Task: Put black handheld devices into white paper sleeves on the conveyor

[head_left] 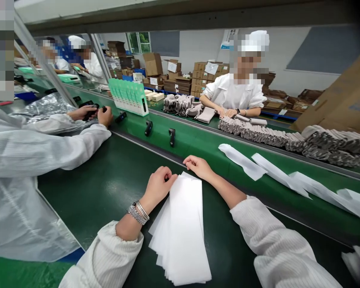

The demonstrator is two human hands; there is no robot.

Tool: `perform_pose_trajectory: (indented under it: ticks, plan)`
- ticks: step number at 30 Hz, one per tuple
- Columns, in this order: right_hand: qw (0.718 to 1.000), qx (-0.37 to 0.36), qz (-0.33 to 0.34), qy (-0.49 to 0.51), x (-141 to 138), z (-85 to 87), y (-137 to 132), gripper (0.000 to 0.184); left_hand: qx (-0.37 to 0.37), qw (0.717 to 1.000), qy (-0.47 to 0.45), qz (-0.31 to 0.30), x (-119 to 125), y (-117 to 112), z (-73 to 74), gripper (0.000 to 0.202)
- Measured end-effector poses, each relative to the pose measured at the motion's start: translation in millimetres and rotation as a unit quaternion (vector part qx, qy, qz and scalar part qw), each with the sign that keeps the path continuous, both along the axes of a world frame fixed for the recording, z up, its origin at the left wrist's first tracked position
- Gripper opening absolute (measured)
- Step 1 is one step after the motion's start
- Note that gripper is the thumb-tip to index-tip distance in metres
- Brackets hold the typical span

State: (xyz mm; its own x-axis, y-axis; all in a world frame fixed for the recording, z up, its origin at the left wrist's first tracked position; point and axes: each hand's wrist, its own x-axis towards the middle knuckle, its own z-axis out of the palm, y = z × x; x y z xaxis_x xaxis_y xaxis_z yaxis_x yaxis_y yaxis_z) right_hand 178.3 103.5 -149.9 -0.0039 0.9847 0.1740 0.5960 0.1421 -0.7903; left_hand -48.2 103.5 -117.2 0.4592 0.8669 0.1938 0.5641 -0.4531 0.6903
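Observation:
A fanned stack of long thin white sheets lies on the dark green table in front of me; I cannot tell whether they are plain paper or flat sleeves. At its upper left corner is my left hand, fingers curled and thumb tip against the sheets' edge. My right hand hovers just beyond the upper end of the stack, by the belt's edge. Its fingertips are drawn together with nothing visible in them. Several loose white sheets lie strung out along the green conveyor belt to the right.
Small black devices sit on the belt. A co-worker's hands hold a black device at left. Across the belt, another person handles grey pouches in long rows. A green-and-white box rack stands beyond the belt.

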Motion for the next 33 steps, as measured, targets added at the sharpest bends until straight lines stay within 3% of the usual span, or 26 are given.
perform_pose_trajectory:
  ticks: [5, 8, 12, 16, 19, 22, 24, 26, 30, 33]
  plan:
    - [0.999, 0.009, -0.033, -0.007, -2.6, 12.8, 24.1, 0.049, 0.004, 0.998, 0.047, -0.05, -0.9, -6.0, 4.1, 0.017]
    - [0.991, -0.047, -0.062, -0.111, -12.1, 31.6, 65.2, 0.054, 0.024, 0.996, 0.031, -0.08, 0.2, -7.5, 1.7, 0.02]
    - [0.953, -0.112, -0.152, -0.237, -26.0, 45.1, 128.5, 0.059, 0.049, 0.995, 0.045, -0.074, 2.3, -7.7, -0.9, 0.028]
    - [0.963, -0.125, -0.202, -0.127, -25.8, 34.0, 159.3, 0.059, 0.042, 0.995, 0.016, -0.086, 4.0, -7.9, 0.5, 0.015]
    - [0.973, -0.127, -0.182, -0.058, -20.8, 28.6, 140.3, 0.058, 0.064, 0.994, 0.014, -0.082, 4.0, -7.9, 1.8, 0.011]
    - [0.984, -0.073, -0.104, 0.125, -18.6, 36.0, 88.9, 0.069, 0.086, 0.994, 0.006, -0.063, 3.9, -7.2, 1.5, 0.007]
    - [0.959, -0.016, -0.027, 0.281, -19.3, 45.8, 48.8, 0.085, 0.08, 0.995, -0.009, -0.054, 4.1, -7.1, 2.1, 0.01]
    - [0.932, 0.022, 0.01, 0.362, -21.4, 55.3, 14.5, 0.101, 0.066, 0.995, -0.035, -0.06, 4.3, -8.0, 4.6, 0.011]
    - [0.918, 0.027, 0.023, 0.395, -29.8, 60.0, -22.2, 0.108, 0.022, 0.987, -0.135, -0.089, 4.4, -13.5, 13.7, 0.007]
    - [0.926, 0.019, 0.038, 0.374, -39.7, 49.3, -32.6, 0.085, -0.001, 0.969, -0.219, -0.116, 4.6, -18.5, 19.7, 0.007]
